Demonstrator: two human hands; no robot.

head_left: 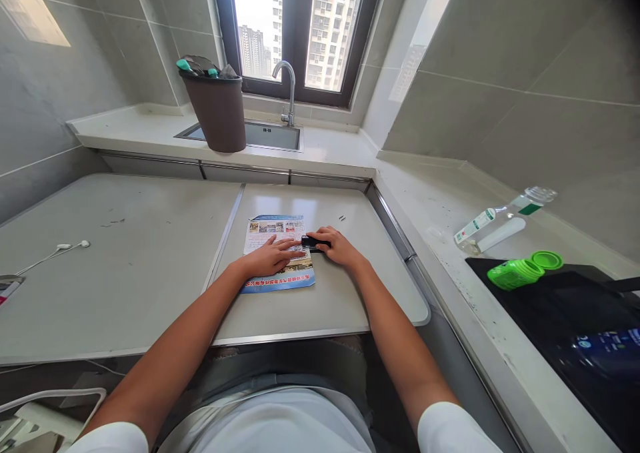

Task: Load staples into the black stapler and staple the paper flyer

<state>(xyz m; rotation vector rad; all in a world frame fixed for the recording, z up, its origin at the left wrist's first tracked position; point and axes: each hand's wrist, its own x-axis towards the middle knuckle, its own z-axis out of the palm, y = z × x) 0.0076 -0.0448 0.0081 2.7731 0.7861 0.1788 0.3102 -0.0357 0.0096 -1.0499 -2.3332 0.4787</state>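
"So, where is the sheet (301, 267)?"

"It lies on the table (330, 309), right of the seam (226, 233), about midway from back edge to front edge. Black stapler (315, 242), by its look, sits at the sheet's right edge, nose just over it."

"Grip?"

"Right hand (338, 245) is curled round the stapler from above; thumb's part in it can't be told. Left hand (270, 258) is flat, fingers spread on the sheet, grasping nothing. Its fingertips reach towards the stapler's nose; contact uncertain."

"How to work it well?"

"My judgement: hold the left palm firm so the sheet can't skid. Square the nose to the edge, base flat, then press straight down, evenly. Left fingertips are better drawn back a little, clear of the bite."

"Hazards?"

"A slanted push may skew the bite or crease the sheet. Two slivers (342, 218), perhaps staples, lie towards the table's back edge, right of the sheet; best avoided."
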